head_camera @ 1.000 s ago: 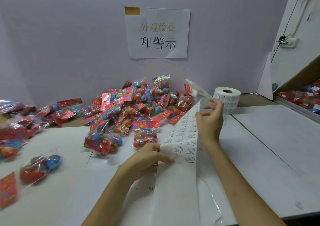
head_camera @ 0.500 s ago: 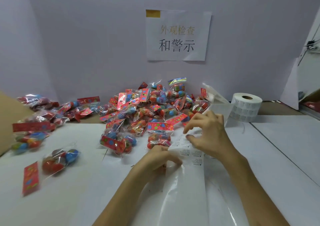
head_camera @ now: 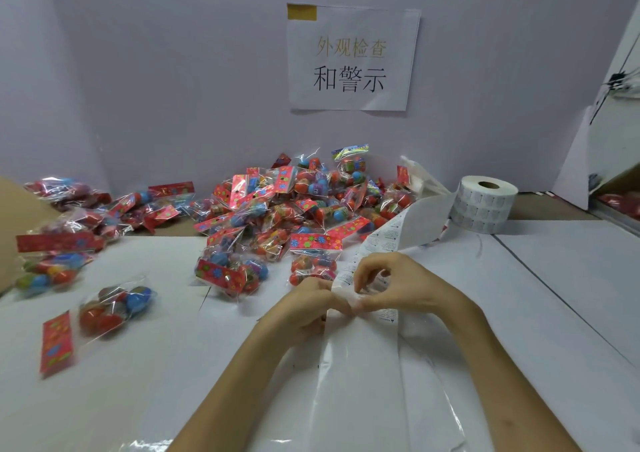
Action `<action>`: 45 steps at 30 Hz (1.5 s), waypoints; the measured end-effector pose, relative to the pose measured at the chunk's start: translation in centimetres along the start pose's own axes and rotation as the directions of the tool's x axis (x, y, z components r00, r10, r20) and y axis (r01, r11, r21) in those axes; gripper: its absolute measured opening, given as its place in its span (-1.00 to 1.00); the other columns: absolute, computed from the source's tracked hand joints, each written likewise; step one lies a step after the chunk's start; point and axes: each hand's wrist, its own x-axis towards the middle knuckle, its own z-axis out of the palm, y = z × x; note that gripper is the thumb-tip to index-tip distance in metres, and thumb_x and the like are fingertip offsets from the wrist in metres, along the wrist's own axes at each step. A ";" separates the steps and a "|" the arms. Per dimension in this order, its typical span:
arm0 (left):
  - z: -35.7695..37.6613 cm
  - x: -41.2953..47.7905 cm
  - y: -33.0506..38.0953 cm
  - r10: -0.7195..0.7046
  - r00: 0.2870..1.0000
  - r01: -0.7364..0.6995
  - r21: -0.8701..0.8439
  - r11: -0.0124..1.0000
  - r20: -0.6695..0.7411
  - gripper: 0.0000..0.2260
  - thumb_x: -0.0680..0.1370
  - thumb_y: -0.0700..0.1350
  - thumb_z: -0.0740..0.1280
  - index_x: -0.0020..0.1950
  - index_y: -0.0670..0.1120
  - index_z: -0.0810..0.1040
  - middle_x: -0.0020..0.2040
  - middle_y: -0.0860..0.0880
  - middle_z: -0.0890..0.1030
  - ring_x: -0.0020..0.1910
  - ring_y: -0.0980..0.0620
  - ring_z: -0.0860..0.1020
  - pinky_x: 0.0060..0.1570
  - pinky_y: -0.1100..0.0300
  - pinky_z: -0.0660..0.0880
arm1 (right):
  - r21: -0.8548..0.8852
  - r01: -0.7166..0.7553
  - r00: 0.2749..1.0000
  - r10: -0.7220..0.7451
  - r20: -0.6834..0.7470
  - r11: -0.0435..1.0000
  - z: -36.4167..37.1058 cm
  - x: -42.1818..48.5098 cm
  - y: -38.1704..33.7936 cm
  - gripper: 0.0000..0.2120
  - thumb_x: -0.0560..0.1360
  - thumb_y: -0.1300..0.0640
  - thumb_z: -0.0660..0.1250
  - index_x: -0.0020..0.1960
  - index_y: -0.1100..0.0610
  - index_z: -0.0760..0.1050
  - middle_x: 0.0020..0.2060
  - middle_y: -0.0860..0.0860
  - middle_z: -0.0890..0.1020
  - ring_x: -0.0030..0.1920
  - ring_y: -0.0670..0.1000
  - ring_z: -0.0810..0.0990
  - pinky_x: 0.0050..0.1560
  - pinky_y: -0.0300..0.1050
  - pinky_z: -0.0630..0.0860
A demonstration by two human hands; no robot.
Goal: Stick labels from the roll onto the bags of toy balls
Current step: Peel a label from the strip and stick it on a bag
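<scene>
One label strip point(head_camera: 382, 237) runs from the roll point(head_camera: 485, 205) at two o'clock down to centre, where left hand point(head_camera: 304, 308) and right hand point(head_camera: 405, 289) both pinch it, fingers curled, likely to peel a label, with heaped bags point(head_camera: 294, 205) at eleven o'clock.

Soft, even, fairly bright light with a cool lilac cast leaves only faint shadows. White glare streaks the glossy translucent liner sheet point(head_camera: 363, 382), and small glints dot the heap of clear cellophane bags of coloured toy balls point(head_camera: 294, 205). The wide lens bows the seams of the white bench point(head_camera: 554, 295) and tilts the right-hand wall. Print on the white paper strip of small labels point(head_camera: 384, 237) is too soft to read, and bags at the left edge are blurred.
</scene>
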 end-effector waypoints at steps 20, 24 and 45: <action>-0.6 0.9 -0.6 0.003 0.998 -0.003 0.003 1.000 0.058 -0.68 0.44 -0.21 0.56 -0.49 0.00 0.61 -0.42 -0.01 0.35 -0.46 0.06 0.37 -0.48 0.24 0.38 | 0.085 -0.012 0.998 0.017 -0.060 0.996 -0.2 -0.2 0.4 -0.92 0.38 0.12 0.54 -0.23 -0.05 0.71 -0.24 -0.09 0.72 -0.16 -0.07 0.68 -0.05 -0.15 0.62; -0.6 0.6 -0.4 0.009 0.999 -0.010 0.019 1.000 0.039 -0.77 0.45 -0.24 0.55 -0.36 -0.05 0.64 -0.40 -0.03 0.36 -0.50 0.07 0.36 -0.52 0.28 0.37 | 0.106 -0.018 1.000 0.020 -0.017 0.994 -0.4 -0.3 0.4 -0.86 0.30 0.02 0.63 -0.20 -0.05 0.70 -0.22 -0.08 0.73 -0.15 -0.06 0.69 -0.09 -0.19 0.60; -0.5 0.0 0.0 0.027 0.997 -0.023 -0.045 0.999 0.078 -0.94 0.53 -0.27 0.46 -0.04 -0.20 0.72 -0.30 -0.06 0.66 -0.40 0.04 0.64 -0.47 0.27 0.51 | 0.116 -0.064 0.998 0.061 0.024 0.991 -0.7 -0.5 1.3 -0.88 0.34 -0.02 0.62 -0.14 -0.07 0.75 -0.22 -0.05 0.74 -0.15 -0.02 0.70 -0.05 -0.07 0.66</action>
